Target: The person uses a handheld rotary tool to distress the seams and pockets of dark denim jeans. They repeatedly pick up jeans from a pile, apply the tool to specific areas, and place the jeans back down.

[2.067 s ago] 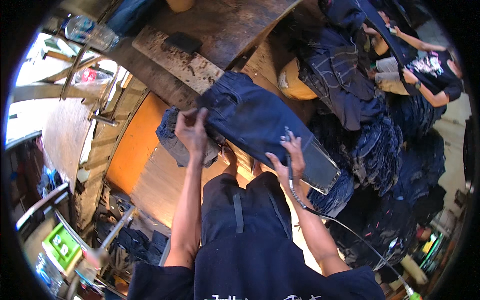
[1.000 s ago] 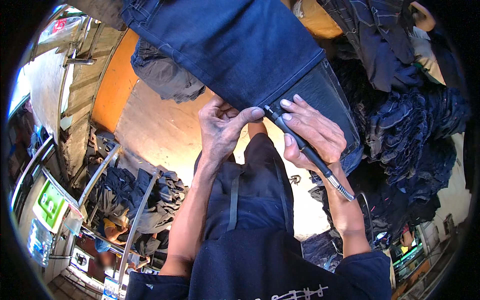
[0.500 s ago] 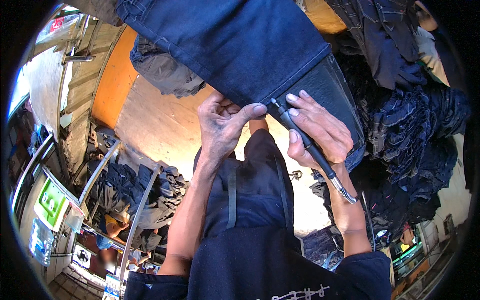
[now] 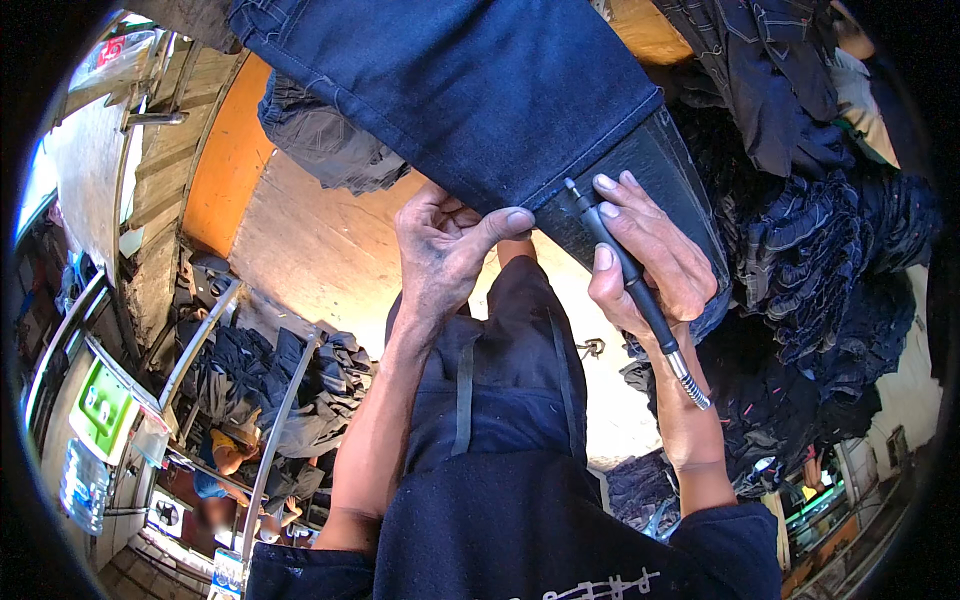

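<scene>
A dark blue denim garment leg is drawn over a flat black board, its hem crossing the board. My left hand pinches the near edge of the denim close to the hem corner, thumb on top. In my right hand is a slim black rotary tool, a pen-like handpiece with a metal tip and a springy metal tail. Its tip points at the hem stitching; whether it touches the cloth I cannot tell.
Heaps of dark denim garments lie at the right. A grey folded garment sits under the denim at upper left. More dark clothes are piled beyond a metal rail at left. People are at lower left, near a fan.
My right hand has slid the rotary tool along the hem, up and to the right, away from my left thumb. My left hand and the denim stay nearly still.
</scene>
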### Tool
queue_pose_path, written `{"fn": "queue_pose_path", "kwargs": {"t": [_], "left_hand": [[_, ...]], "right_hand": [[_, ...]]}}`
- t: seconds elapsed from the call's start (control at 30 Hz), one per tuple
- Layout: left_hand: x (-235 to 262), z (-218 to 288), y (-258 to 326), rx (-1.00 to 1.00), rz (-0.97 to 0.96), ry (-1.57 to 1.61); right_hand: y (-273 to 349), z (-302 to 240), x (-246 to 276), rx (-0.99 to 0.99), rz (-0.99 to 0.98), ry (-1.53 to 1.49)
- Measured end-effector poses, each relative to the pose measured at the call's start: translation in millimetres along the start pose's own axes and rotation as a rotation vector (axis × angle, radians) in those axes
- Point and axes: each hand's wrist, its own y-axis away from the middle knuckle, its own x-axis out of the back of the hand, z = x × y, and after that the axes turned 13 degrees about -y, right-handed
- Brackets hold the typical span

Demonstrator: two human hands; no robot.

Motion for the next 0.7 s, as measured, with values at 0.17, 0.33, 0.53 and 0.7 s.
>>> {"fn": "queue_pose_path", "kwargs": {"t": [0.17, 0.33, 0.53, 0.7], "left_hand": [[0, -1, -1, -0.038, 0.004, -0.015], [3, 2, 0, 0.016, -0.021, -0.028], [3, 1, 0, 0.037, -0.022, -0.057], [11, -7, 1, -0.049, 0.003, -0.246]], "right_hand": [[-1, 0, 1, 0.004, 0.02, 0.023], [-3, -1, 1, 0.004, 0.024, 0.031], [-1, -2, 2, 0.012, -0.06, -0.017], [-1, 2, 5, -0.001, 0.029, 0.016]]}}
